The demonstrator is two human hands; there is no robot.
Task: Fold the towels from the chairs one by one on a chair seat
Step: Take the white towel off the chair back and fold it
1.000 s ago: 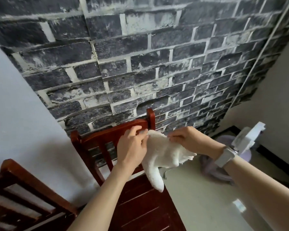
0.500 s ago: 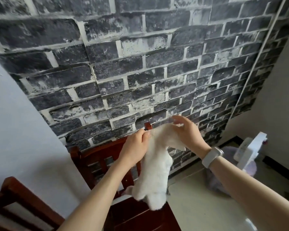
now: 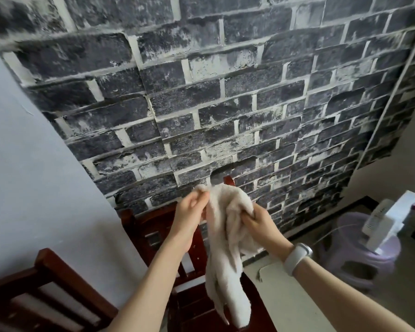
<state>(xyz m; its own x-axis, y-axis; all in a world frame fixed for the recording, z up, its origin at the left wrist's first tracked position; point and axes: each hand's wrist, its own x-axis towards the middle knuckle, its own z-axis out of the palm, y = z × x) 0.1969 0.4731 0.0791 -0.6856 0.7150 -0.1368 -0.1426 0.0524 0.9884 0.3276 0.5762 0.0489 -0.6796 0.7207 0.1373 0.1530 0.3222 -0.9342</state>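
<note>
- Both hands are up in front of the chest, and between them hangs a fluffy white terry towel [image 3: 225, 238], clear of any surface, in the air above a chair.
- The left hand [image 3: 189, 214] pinches the towel's top left corner, thumb and fingertips bunched together on the cloth right at the highest point of the fabric.
- The right hand [image 3: 259, 224] grips the towel lower down on its right side, fingers curled into a bunch of the fabric, so the cloth arches from one hand over to the other.
- Below the two hands the rest of the towel droops in long loose folds, its bottom end dangling over the front of the dark red-brown wooden chair [image 3: 153, 233] that stands against the wall.
- A pale grey smartwatch [image 3: 297, 258] sits on the right wrist.
- At lower left, the slatted back of a second dark wooden chair [image 3: 46, 283] pokes into view.
- Behind it all runs a dark grey brick-pattern wall [image 3: 225, 92].
- Off to the right, a pale lilac plastic stool [image 3: 359, 255] stands on the floor with a white device [image 3: 391, 219] resting on top of it.
</note>
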